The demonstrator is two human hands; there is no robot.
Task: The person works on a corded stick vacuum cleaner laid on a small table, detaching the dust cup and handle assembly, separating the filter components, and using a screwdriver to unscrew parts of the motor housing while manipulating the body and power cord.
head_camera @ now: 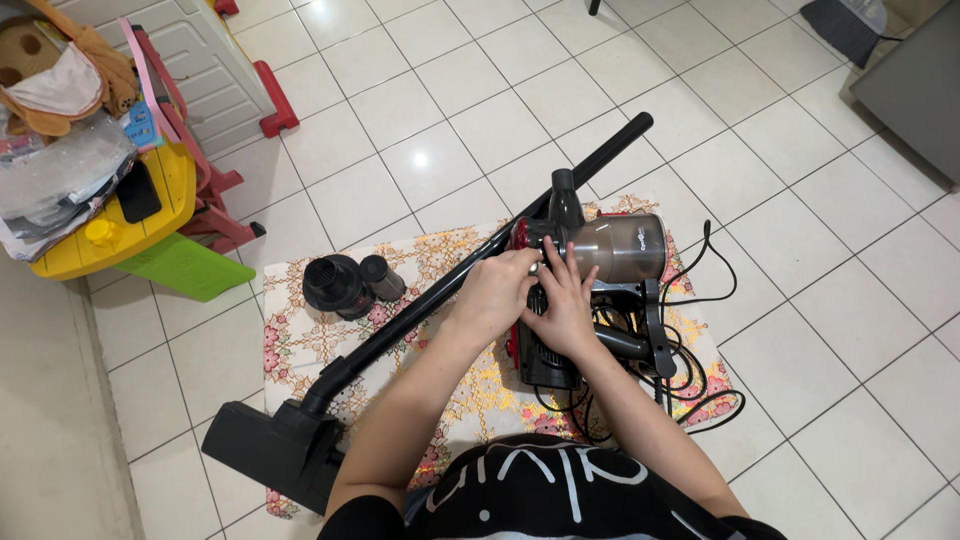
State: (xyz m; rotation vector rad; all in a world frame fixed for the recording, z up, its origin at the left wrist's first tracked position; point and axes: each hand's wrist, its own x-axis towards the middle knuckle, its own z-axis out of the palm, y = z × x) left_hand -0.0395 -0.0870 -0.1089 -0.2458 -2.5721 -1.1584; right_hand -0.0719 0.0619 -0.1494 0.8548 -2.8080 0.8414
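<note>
On the left we see a cluttered yellow plastic table (150, 215). A black floor brush head (275, 450) rests off the patterned floral cloth (300, 335), its long black tube (470, 265) slanting across so the parts lie together. A black round filter piece (335, 285) sits apart on the cloth. Our left hand (492, 297) and right hand (562, 310) both press, fingers curled, on the black-and-red vacuum body with smoky dust cup (600, 255), steadying it flat. Its black cord (700, 375) loops at the right.
</note>
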